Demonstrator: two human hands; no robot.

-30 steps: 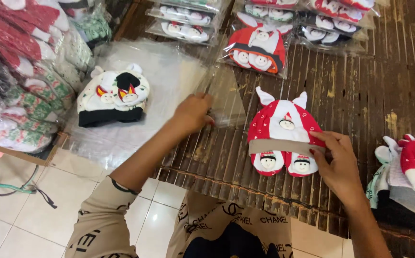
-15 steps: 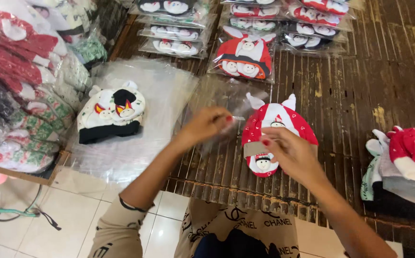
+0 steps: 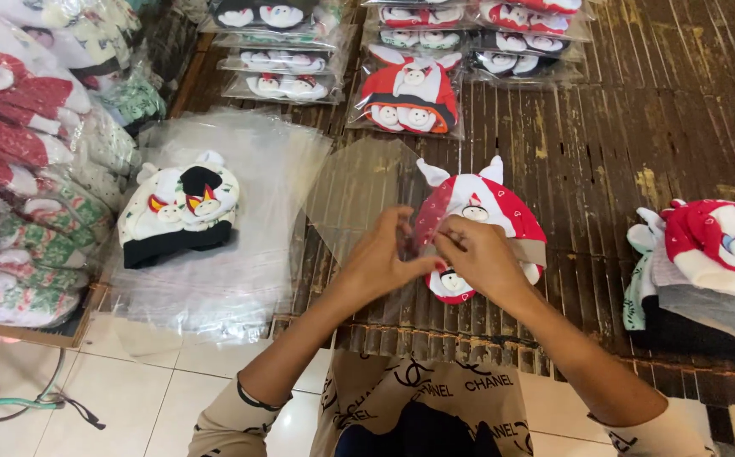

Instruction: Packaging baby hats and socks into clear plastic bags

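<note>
A red and white knitted hat set (image 3: 481, 211) with small white ears is held over a dark slatted bench (image 3: 638, 152). It is gripped at its lower left edge by the right hand (image 3: 481, 262), fingers pinched closed. A clear plastic bag (image 3: 359, 190) is held at its mouth by the left hand (image 3: 380, 262), touching the hat. A white and black hat (image 3: 179, 211) is laid on loose plastic sheets (image 3: 257, 254) to the left. Bagged hats (image 3: 405, 93) are seen beyond.
</note>
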